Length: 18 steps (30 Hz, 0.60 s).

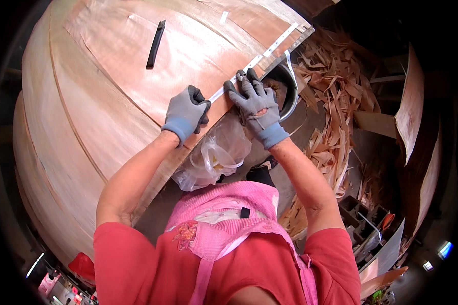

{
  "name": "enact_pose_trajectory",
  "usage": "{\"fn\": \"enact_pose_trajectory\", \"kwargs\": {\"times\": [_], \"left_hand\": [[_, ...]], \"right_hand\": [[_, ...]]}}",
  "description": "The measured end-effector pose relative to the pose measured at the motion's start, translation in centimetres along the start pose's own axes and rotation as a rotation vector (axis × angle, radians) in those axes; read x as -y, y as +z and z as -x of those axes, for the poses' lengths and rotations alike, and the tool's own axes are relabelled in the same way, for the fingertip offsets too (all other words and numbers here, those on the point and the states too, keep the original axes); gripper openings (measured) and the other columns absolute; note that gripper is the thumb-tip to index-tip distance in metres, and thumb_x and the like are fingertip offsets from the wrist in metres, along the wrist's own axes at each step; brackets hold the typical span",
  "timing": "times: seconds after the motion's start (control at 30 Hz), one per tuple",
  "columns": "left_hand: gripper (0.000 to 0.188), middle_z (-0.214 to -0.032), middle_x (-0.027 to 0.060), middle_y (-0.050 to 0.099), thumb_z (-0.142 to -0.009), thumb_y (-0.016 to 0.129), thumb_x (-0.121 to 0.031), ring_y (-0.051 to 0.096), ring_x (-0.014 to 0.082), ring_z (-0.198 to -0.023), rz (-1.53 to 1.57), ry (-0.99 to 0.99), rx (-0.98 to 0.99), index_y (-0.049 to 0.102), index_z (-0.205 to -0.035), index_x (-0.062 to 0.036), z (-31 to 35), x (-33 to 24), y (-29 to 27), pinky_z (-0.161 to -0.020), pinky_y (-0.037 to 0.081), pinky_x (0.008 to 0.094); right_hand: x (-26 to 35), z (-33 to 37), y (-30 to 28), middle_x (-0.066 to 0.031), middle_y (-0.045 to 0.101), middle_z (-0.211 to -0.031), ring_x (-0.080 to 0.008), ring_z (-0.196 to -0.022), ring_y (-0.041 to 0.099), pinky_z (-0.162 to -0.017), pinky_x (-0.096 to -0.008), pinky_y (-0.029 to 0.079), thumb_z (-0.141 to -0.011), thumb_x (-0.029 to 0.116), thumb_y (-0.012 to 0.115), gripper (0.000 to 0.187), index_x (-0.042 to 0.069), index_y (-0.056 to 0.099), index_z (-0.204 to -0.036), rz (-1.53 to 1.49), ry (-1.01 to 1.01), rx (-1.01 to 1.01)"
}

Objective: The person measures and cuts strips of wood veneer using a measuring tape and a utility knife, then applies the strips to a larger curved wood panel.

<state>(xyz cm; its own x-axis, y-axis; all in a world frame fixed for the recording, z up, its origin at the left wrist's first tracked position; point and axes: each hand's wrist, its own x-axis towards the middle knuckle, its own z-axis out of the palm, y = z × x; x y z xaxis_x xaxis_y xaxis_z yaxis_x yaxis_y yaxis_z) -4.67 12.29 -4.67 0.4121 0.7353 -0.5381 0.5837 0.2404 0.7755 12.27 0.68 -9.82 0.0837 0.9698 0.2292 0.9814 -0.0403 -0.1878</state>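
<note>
Large sheets of thin wood veneer (122, 56) lie overlapped in a stack in front of me. A narrow white tape strip (281, 39) with small dark marks runs along the veneer's right side, down to my hands. My left hand (186, 113), in a grey glove with dark fingertips, is closed at the strip's near end and seems to pinch it. My right hand (255, 104), in a matching glove with a hole on its back, lies with fingers stretched and apart, its fingertips pressing on the strip. A black utility knife (156, 44) rests on the veneer beyond my left hand.
Below the veneer's edge hang a clear plastic bag (213, 155) and a round metal-rimmed container (293, 101), with a white band (290, 63) curving beside it. Torn veneer scraps (336, 107) heap on the floor at right. Larger veneer pieces (411, 107) stand farther right.
</note>
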Motion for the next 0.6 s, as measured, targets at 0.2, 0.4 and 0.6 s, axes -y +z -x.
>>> {"fn": "enact_pose_trajectory", "kwargs": {"times": [0.2, 0.4, 0.6], "left_hand": [[0.014, -0.066, 0.0087, 0.064, -0.089, 0.062, -0.005, 0.057, 0.0136, -0.042, 0.16, -0.08, -0.038, 0.052, -0.099, -0.0043, 3.0, 2.6, -2.1, -0.034, 0.04, 0.0262], [0.024, -0.073, 0.0119, 0.069, -0.095, 0.062, -0.016, 0.052, 0.0095, -0.041, 0.38, 0.03, -0.116, 0.053, -0.115, -0.0051, 7.0, 3.9, -4.3, -0.037, 0.038, 0.0223], [0.027, -0.082, 0.0122, 0.07, -0.097, 0.062, -0.018, 0.061, 0.0112, -0.053, 0.495, 0.206, -0.128, 0.055, -0.12, -0.0051, 7.3, 5.3, -2.5, -0.045, 0.044, 0.0209]], "right_hand": [[0.0, 0.3, 0.2, -0.0145, 0.047, -0.148, -0.0335, -0.138, 0.043, -0.093, -0.0464, 0.043, -0.088, 0.014, 0.049, 0.051, 0.024, 0.053, -0.138, 0.005, 0.011, 0.001], [1.9, -0.6, -1.6, -0.0152, 0.042, -0.149, -0.0345, -0.142, 0.037, -0.108, -0.051, 0.034, -0.086, 0.012, 0.048, 0.045, 0.017, 0.053, -0.13, -0.025, 0.03, 0.02], [2.7, 1.5, -2.6, -0.0112, 0.053, -0.136, -0.0308, -0.131, 0.047, -0.101, -0.0451, 0.042, -0.078, 0.012, 0.062, 0.044, 0.012, 0.057, -0.121, -0.415, -0.271, 0.099]]}}
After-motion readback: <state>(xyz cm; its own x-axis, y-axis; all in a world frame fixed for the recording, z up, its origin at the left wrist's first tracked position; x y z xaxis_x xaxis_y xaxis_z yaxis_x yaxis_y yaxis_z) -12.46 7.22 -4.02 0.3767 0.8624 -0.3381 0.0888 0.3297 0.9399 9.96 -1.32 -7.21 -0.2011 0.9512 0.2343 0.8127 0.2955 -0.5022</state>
